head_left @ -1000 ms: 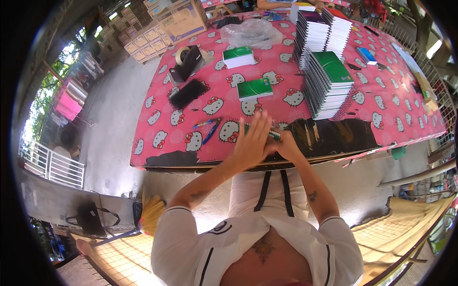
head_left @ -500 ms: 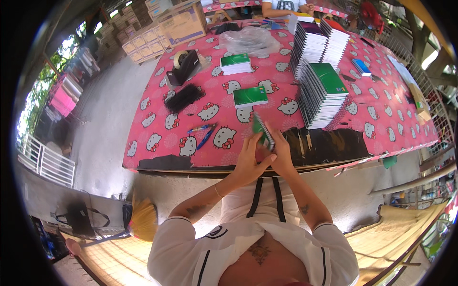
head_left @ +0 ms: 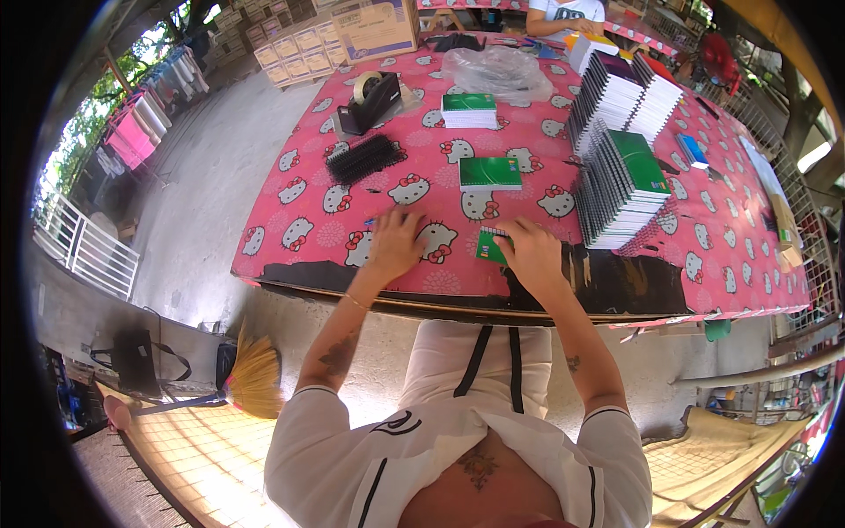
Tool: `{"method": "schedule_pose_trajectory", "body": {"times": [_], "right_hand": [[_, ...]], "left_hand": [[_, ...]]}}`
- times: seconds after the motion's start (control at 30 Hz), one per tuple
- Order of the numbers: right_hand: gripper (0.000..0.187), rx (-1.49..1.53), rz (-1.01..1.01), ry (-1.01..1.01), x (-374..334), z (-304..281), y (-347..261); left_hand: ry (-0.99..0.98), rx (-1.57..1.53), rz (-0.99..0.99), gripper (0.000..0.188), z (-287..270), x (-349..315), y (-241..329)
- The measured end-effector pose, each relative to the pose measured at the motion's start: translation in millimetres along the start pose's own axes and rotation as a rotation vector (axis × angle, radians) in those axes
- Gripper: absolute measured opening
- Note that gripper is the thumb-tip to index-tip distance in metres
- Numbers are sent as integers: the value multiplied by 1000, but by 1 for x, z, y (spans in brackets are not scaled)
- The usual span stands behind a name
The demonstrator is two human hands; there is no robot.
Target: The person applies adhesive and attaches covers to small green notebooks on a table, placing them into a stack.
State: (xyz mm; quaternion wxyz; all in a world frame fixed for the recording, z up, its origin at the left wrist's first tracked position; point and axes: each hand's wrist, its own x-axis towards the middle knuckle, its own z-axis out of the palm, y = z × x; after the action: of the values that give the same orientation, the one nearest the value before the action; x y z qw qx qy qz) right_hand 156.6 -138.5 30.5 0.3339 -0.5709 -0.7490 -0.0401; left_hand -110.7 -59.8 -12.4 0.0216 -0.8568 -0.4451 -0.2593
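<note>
My left hand lies palm down on the pink tablecloth, fingers stretched out over the pens, which it mostly hides; a bit of blue pen shows beside the fingertips. A small green spiral notebook is on the cloth near the table's front edge. My right hand holds it at its right side, with fingers bent over its top edge. Beyond the hands is a low stack of small green notebooks, with another small stack farther back. A tall stack of green spiral notebooks rises to the right.
A black brush and a tape dispenser stand at the left. Clear plastic lies at the back. Taller notebook stacks and a small blue pack are to the right. Another person sits at the far side.
The small notebook, held up between both hands before, is now down on the table under my right hand. My left hand has let go of it and moved left onto the pens.
</note>
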Motion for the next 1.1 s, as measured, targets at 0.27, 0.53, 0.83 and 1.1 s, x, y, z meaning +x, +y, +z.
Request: {"method": "schedule_pose_trajectory", "body": {"times": [0.27, 0.53, 0.83, 1.1], "right_hand": [[19, 38, 77, 25, 4, 7, -9], [18, 71, 159, 22, 5, 9, -16], [18, 61, 165, 2, 3, 11, -17], [23, 91, 157, -15, 8, 8, -24]], "left_hand": [[101, -559, -379, 30, -13, -17, 22], [-345, -1843, -763, 40, -5, -15, 76], [4, -655, -104, 24, -16, -10, 80], [305, -22, 136, 38, -15, 12, 41]]}}
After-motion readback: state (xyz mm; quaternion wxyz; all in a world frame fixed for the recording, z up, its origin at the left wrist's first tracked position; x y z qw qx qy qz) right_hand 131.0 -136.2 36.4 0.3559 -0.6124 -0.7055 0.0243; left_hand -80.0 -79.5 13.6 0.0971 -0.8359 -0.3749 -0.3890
